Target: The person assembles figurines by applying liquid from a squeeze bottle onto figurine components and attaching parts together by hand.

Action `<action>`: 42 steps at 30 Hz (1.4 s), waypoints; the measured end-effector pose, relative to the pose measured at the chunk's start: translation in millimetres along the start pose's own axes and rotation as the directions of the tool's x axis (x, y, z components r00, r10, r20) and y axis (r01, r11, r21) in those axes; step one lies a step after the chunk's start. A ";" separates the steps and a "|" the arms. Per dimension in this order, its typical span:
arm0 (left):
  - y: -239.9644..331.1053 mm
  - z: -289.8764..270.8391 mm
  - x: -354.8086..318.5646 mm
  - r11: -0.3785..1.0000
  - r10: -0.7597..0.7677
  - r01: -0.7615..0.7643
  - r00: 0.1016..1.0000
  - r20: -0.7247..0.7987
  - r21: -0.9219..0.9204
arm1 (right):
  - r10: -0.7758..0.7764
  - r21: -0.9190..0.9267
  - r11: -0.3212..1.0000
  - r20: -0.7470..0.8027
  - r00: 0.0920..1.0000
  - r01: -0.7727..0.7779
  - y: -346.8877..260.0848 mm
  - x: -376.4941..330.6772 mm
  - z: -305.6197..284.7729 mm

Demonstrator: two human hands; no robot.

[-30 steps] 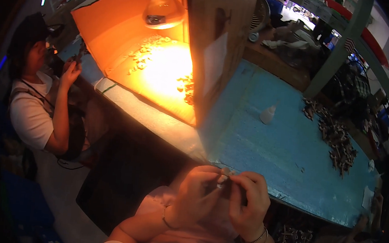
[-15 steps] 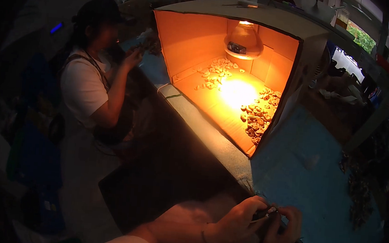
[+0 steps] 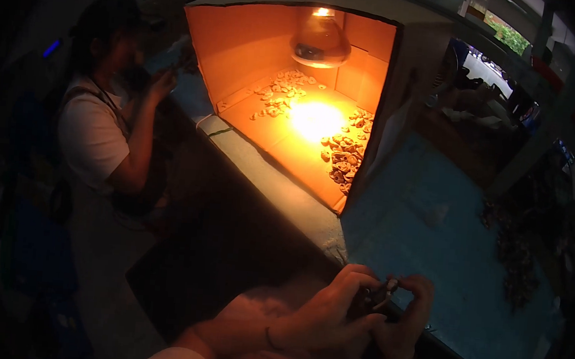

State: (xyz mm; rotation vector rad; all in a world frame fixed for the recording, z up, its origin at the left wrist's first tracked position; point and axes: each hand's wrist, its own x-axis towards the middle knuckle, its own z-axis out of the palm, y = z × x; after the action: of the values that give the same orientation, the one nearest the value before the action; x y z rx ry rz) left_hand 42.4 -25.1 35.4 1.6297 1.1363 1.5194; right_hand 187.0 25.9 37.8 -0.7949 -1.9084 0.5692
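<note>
A small piece [image 3: 390, 285] is pinched in the fingertips [image 3: 414, 282] of left hand [image 3: 336, 311] and right hand [image 3: 406, 320] at the worktop's [image 3: 423, 258] near edge, apparently for steadiness, while loose pieces [image 3: 346, 160] are spread beneath a lamp [image 3: 322, 42], seemingly for warmth.

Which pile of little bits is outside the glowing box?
The dark heap of small pieces on the blue tabletop, toward its right side. The scattered pale pieces and the clustered brown rounded pieces both lie inside the orange-lit cardboard box.
</note>
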 end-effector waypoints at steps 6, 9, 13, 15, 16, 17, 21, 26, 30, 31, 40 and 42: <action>9.7 -21.4 17.8 0.977 0.081 -0.094 0.994 0.075 0.194 | 0.249 0.695 0.661 0.154 0.956 -0.283 14.4 -6.9 5.5; 15.2 -14.0 21.6 0.964 0.121 -0.153 0.981 0.154 0.217 | 0.208 0.835 0.473 0.205 0.956 -0.282 18.4 -13.5 -0.1; 19.3 -9.4 20.6 0.988 0.083 -0.097 0.990 0.116 0.120 | 0.148 0.835 0.480 0.224 0.963 -0.268 24.3 -17.3 -0.5; 21.8 -7.4 19.0 0.987 0.080 -0.092 0.992 0.094 0.132 | 0.179 0.830 0.479 0.225 0.958 -0.285 24.0 -19.6 -0.3; 20.2 -7.6 18.5 0.987 0.079 -0.091 0.993 0.092 0.134 | 0.211 0.826 0.477 0.224 0.951 -0.301 23.5 -20.9 -0.1; 16.9 -7.6 18.1 0.980 0.104 -0.119 0.989 0.100 0.157 | 0.210 0.826 0.476 0.226 0.951 -0.302 22.0 -21.8 0.5; 12.8 -7.1 17.8 0.978 0.113 -0.127 0.989 0.095 0.164 | 0.338 0.810 0.442 0.249 0.908 -0.387 18.0 -22.3 0.9; 17.2 -11.0 16.9 0.965 0.105 -0.129 0.988 0.114 0.228 | 0.380 0.800 0.439 0.248 0.891 -0.410 6.5 -16.8 0.4; 10.1 -5.7 10.0 0.986 0.115 -0.114 0.993 -0.002 0.123 | 0.390 0.699 0.561 0.250 0.886 -0.444 3.6 -14.9 -1.3; 8.2 -5.1 8.4 0.985 0.100 -0.095 0.995 -0.028 0.147 | 0.409 0.716 0.537 0.241 0.880 -0.446 4.6 -18.0 -2.9; -10.3 1.2 -13.2 0.972 0.195 -0.187 0.980 -0.043 0.142 | 0.533 0.701 0.540 0.143 0.834 -0.466 -4.5 -40.1 7.4; -15.9 4.6 -17.5 0.968 0.233 -0.227 0.972 -0.045 0.106 | 0.579 0.710 0.546 0.064 0.813 -0.445 -8.9 -43.7 13.4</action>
State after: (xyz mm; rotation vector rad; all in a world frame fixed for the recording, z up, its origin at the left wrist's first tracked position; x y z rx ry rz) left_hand 44.9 -33.4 13.0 1.8505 1.0999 1.6869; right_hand 186.8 -12.9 12.0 -0.8424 -1.0878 1.4454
